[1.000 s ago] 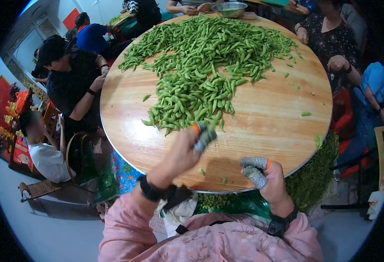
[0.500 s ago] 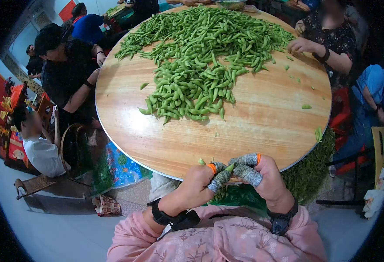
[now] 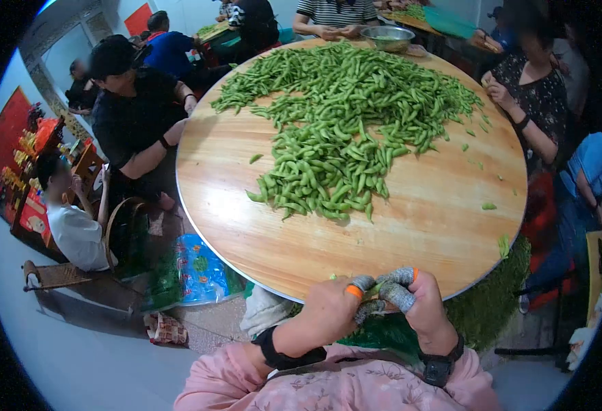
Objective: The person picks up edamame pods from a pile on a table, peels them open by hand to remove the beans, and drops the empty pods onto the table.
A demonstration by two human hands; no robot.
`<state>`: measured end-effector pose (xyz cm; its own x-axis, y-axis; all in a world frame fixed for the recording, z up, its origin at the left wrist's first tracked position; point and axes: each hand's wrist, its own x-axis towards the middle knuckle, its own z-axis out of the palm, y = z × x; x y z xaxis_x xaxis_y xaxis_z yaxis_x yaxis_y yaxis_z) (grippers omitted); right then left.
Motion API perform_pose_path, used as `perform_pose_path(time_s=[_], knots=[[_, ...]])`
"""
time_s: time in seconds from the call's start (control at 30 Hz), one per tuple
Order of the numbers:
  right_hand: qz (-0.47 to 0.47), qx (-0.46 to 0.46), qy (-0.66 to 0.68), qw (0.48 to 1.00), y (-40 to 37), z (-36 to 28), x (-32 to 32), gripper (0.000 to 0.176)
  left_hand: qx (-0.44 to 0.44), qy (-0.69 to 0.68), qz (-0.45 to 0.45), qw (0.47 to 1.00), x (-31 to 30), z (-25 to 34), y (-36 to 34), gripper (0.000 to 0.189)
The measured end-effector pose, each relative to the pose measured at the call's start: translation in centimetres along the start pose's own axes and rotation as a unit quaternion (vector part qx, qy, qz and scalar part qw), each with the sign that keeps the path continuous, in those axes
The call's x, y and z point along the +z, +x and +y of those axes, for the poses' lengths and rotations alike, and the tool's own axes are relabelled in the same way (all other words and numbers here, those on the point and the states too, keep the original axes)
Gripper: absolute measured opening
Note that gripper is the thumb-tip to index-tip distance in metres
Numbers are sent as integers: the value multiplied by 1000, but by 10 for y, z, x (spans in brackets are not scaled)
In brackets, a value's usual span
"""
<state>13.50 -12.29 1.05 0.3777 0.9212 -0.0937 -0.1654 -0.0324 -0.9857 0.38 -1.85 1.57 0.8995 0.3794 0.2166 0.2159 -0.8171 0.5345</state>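
My left hand point(image 3: 321, 314) and my right hand point(image 3: 424, 305) meet over the table's near edge, fingers closed together. Knitted grey covers with orange bands wrap several of my fingers. Pinched between both hands is a green soybean pod point(image 3: 377, 288), mostly hidden by the fingertips. Another bit of green point(image 3: 333, 277) shows just behind my left knuckles. Farther off, a big heap of soybean pods point(image 3: 349, 103) spreads over the round wooden table point(image 3: 246, 233).
A metal bowl point(image 3: 388, 38) stands at the table's far edge. Loose pods point(image 3: 488, 206) lie to the right. Co-workers sit around the table. Green plastic point(image 3: 383, 335) and a heap of fine green stuff point(image 3: 485, 308) are below the near edge.
The view has tipped up, so the table sits lower and a striped top shows across it. My fingers now cover more of the pod. The right-hand co-worker's hand has lifted off the table.
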Motion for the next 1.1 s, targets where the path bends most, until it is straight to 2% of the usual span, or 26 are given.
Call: perform_pose_path(time_s=[0.03,0.17,0.23,0.27,0.3,0.33,0.37,0.4,0.47,0.5,0.57,0.6,0.67,0.73,0.8,0.83,0.9,0.93,1.03,1.07,1.1], knots=[[15,-5,-7,1000,0,-1,1,9,47,5,35,998,1,-2,1,38],[-14,-23,-19,999,0,0,1,10,62,12,23,998,4,-9,-3,39],[-20,-36,4,999,-2,0,1,11,30,-26,19,999,12,-11,-6,26],[-12,-38,2,999,-2,2,0,11,37,-29,17,999,15,-12,-6,26],[-30,-68,-2,997,-1,6,-2,11,2,-191,-5,982,16,-14,-7,18],[-50,-99,-7,994,0,7,-2,12,-35,-348,-27,937,14,-14,-6,10],[-61,-92,35,993,0,5,-1,12,-57,-420,-56,904,11,-14,-5,11],[-57,-94,33,993,0,5,-3,12,-53,-420,-58,904,12,-13,-4,11],[-63,-81,33,994,3,5,-6,12,-80,-494,-56,864,14,-12,-3,12],[-59,-84,31,994,2,4,-5,12,-76,-495,-58,864,13,-10,-2,12],[-28,-12,45,999,-1,0,0,11,-41,-371,-22,928,6,-4,-2,15],[-24,-16,44,999,-1,0,-1,11,-36,-371,-24,928,3,-5,0,15],[-32,-60,-40,997,0,1,-3,11,-20,-341,-60,938,-3,-7,2,15],[-35,-76,-41,996,1,4,-6,11,1,-361,-75,929,-1,-13,4,16],[-43,-84,-38,995,0,2,-6,10,-67,-447,-90,887,-2,-10,2,18],[-29,-70,-22,997,0,-4,-5,10,-75,-450,-92,885,-4,-9,1,18],[-5,-47,-6,999,1,-1,-6,10,-36,-407,-96,908,-9,-8,1,17],[-9,-33,-3,999,1,-3,-5,10,-49,-413,-97,904,-8,-9,-2,17],[-3,13,25,1000,-2,-7,-1,12,-35,-315,-65,946,-11,-8,-2,13],[-4,17,25,1000,-2,-8,0,12,-39,-317,-65,945,-9,-9,-4,13],[-18,21,52,998,-3,-10,1,12,-21,-253,-48,966,-4,-13,-6,14]])
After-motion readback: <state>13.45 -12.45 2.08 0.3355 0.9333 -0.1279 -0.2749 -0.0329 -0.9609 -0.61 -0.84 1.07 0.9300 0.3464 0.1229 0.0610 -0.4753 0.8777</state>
